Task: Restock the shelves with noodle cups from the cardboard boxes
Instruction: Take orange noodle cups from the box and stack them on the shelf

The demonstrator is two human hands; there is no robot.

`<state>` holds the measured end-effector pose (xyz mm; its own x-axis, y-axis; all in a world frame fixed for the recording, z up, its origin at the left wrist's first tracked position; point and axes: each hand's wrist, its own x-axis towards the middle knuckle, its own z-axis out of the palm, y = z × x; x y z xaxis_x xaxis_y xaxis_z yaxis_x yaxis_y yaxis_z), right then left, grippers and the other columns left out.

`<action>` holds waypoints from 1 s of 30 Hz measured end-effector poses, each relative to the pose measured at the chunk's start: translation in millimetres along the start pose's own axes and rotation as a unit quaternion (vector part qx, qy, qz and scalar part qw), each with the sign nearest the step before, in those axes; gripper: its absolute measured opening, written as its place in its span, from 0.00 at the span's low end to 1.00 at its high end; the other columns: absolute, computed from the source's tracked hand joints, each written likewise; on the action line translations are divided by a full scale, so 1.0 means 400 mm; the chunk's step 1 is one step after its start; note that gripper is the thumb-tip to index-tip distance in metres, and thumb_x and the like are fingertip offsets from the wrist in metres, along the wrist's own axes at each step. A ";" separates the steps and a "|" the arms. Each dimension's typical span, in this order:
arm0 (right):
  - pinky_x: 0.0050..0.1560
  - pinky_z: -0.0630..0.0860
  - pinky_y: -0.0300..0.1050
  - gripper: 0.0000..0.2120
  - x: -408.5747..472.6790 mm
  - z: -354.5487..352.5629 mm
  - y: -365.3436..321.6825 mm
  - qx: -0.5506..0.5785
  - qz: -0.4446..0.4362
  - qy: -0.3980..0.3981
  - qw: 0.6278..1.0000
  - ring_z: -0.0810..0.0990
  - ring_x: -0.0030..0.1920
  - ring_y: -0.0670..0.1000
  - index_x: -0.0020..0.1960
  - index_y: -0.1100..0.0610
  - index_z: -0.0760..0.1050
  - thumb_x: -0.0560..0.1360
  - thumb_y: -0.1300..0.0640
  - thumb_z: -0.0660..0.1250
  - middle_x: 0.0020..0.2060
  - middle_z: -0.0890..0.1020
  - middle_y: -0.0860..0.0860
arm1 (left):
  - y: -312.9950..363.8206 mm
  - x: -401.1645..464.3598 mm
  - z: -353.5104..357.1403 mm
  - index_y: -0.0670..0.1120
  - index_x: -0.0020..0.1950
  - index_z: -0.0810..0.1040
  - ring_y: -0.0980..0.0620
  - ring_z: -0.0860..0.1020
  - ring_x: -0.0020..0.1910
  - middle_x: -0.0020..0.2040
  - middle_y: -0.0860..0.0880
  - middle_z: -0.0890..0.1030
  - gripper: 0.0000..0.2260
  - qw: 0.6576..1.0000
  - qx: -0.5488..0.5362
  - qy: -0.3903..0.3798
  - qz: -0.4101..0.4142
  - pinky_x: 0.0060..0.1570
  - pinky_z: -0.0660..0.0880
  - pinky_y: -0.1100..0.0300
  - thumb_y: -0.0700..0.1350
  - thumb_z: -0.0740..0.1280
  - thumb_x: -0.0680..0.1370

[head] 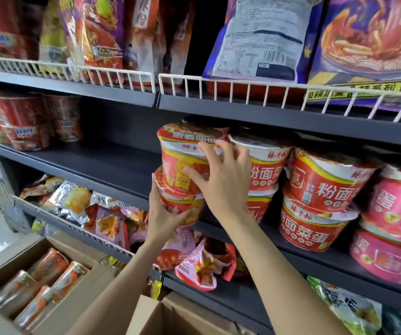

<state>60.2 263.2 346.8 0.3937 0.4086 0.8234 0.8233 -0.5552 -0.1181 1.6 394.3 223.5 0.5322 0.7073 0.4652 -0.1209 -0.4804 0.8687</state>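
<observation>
Setting a two-cup stack (pixel 182 175) on the shelf (pixel 112 163), left hand (pixel 165 213) cradling, right hand (pixel 221 180) gripping; shelf half bare, box (pixel 42 284) still stocked.

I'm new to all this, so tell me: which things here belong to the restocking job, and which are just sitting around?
Part of the job:
- two stacked noodle cups, held by the left hand and right hand
- middle shelf
- cardboard box

Just there:
- purple noodle bags above
- snack packets below
- pink cups

Bare hands (pixel 194 197), forearms unsleeved
</observation>
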 end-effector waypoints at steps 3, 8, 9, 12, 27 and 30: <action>0.53 0.73 0.54 0.25 0.014 0.018 0.011 -0.046 -0.037 0.026 0.998 0.74 0.60 0.61 0.63 0.50 0.74 0.73 0.37 0.64 0.60 0.79 0.55 | -0.006 0.015 0.028 0.61 0.76 0.44 0.56 0.71 0.66 0.69 0.54 0.68 0.56 0.999 -0.029 -0.026 -0.021 0.65 0.70 0.51 0.61 0.79 0.60; 0.56 0.72 0.55 0.25 0.035 0.032 0.020 -0.057 -0.044 0.011 0.997 0.74 0.61 0.60 0.63 0.54 0.73 0.73 0.38 0.65 0.58 0.79 0.54 | -0.004 0.043 0.030 0.56 0.72 0.58 0.62 0.77 0.56 0.58 0.60 0.75 0.52 0.995 -0.023 -0.075 -0.060 0.58 0.75 0.58 0.67 0.77 0.53; 0.58 0.72 0.55 0.25 0.035 0.034 0.020 -0.058 -0.042 0.008 0.997 0.73 0.62 0.60 0.63 0.54 0.73 0.73 0.39 0.66 0.58 0.79 0.54 | -0.002 0.050 0.027 0.56 0.70 0.60 0.60 0.76 0.57 0.58 0.59 0.75 0.50 0.994 -0.019 -0.084 -0.061 0.59 0.75 0.56 0.68 0.77 0.53; 0.60 0.70 0.57 0.23 0.035 0.042 0.026 -0.068 -0.039 0.017 0.997 0.74 0.63 0.59 0.62 0.53 0.74 0.73 0.41 0.67 0.59 0.79 0.54 | 0.005 0.072 0.020 0.52 0.68 0.64 0.54 0.72 0.62 0.62 0.54 0.69 0.49 0.993 0.013 -0.094 -0.064 0.63 0.73 0.49 0.68 0.77 0.53; 0.71 0.55 0.56 0.21 0.090 0.064 0.066 -0.102 -0.030 -0.056 0.993 0.65 0.71 0.57 0.72 0.52 0.65 0.81 0.47 0.56 0.70 0.70 0.53 | 0.018 0.124 0.042 0.63 0.73 0.54 0.55 0.72 0.63 0.67 0.56 0.69 0.46 0.995 -0.005 -0.099 -0.029 0.61 0.75 0.48 0.51 0.79 0.64; 0.71 0.56 0.57 0.21 0.086 0.057 0.079 -0.109 -0.032 -0.050 0.992 0.66 0.71 0.57 0.72 0.52 0.65 0.81 0.47 0.57 0.70 0.71 0.53 | 0.022 0.116 0.057 0.67 0.70 0.53 0.56 0.73 0.63 0.67 0.58 0.69 0.45 0.994 -0.012 -0.105 -0.025 0.60 0.75 0.50 0.52 0.79 0.64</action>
<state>109.2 276.1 358.6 0.3907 0.5128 0.7644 0.7447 -0.6643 0.0650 44.5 410.9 248.9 0.7014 0.6046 0.3775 -0.1088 -0.4326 0.8950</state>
